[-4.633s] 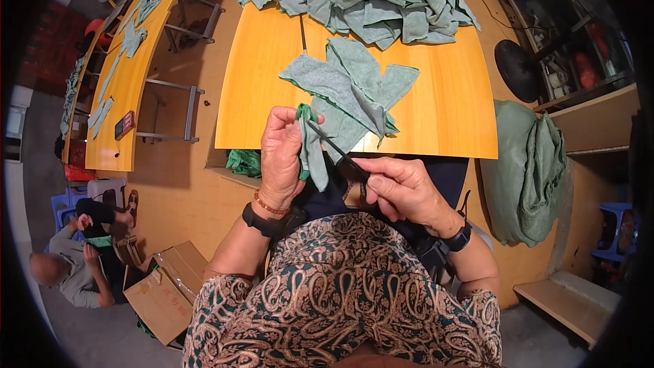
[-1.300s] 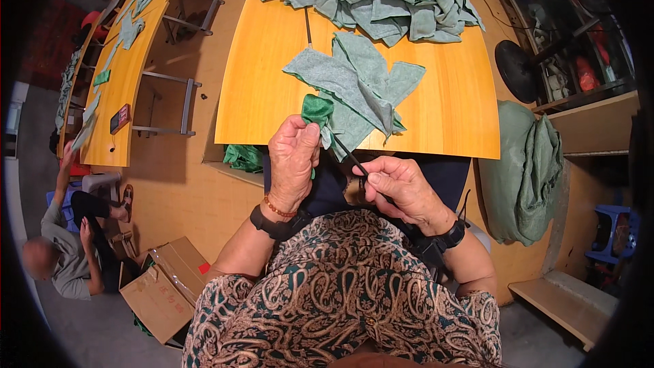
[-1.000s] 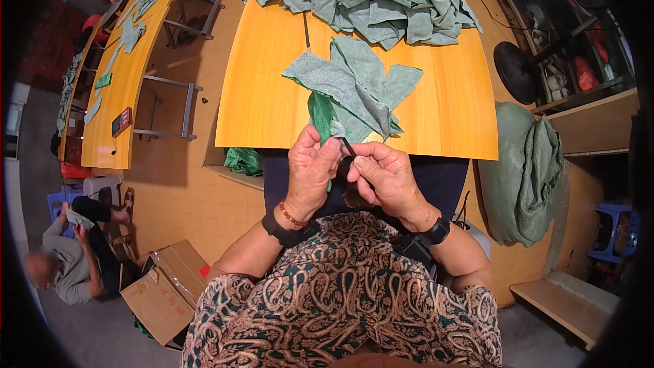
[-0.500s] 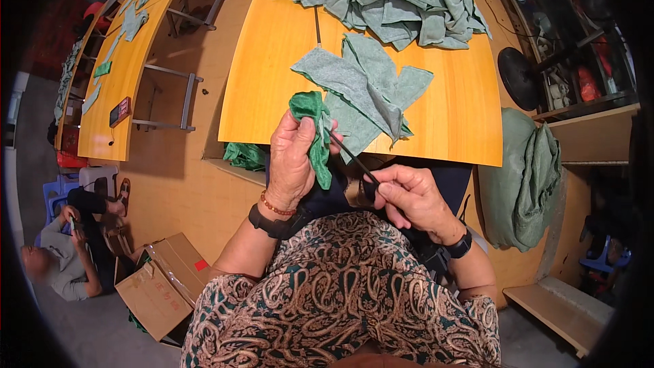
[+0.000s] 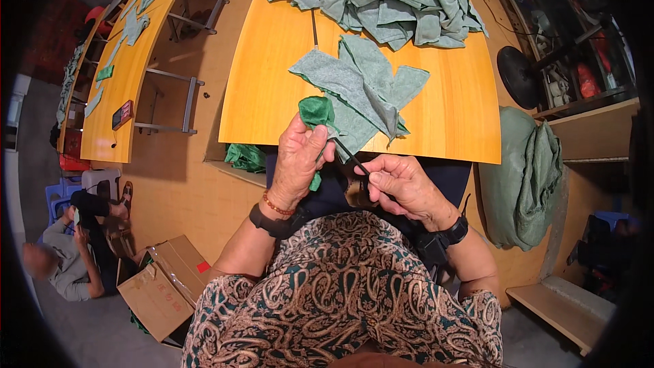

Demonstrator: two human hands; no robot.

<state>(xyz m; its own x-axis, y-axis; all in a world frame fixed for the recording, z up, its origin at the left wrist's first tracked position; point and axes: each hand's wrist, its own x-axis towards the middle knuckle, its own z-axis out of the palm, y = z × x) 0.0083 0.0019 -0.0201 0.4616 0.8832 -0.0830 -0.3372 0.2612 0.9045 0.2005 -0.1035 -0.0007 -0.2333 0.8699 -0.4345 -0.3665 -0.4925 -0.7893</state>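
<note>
My left hand (image 5: 298, 160) pinches a small bright-green cloth piece (image 5: 316, 110) just over the near edge of the table; one bunched end sticks up above the thumb and another hangs below the palm. My right hand (image 5: 403, 185), fingers closed, grips a thin black rod (image 5: 349, 152). The rod's far end meets the cloth at my left fingertips, where the fingers hide whether it is inside the fabric. Just beyond my hands, several loose pale-green cloth pieces (image 5: 354, 92) overlap on the yellow table (image 5: 262, 75).
A large heap of pale-green cloth (image 5: 395, 0) covers the table's far end, with another thin black rod (image 5: 315, 28) before it. A stuffed green sack (image 5: 521, 180) stands right. At left are a second table (image 5: 109, 119), a cardboard box (image 5: 160, 286) and a seated person (image 5: 71, 259).
The green cloth has bunched up and shifted in my left fingers, with less hanging below. My right hand has moved slightly left and up along with the rod.
</note>
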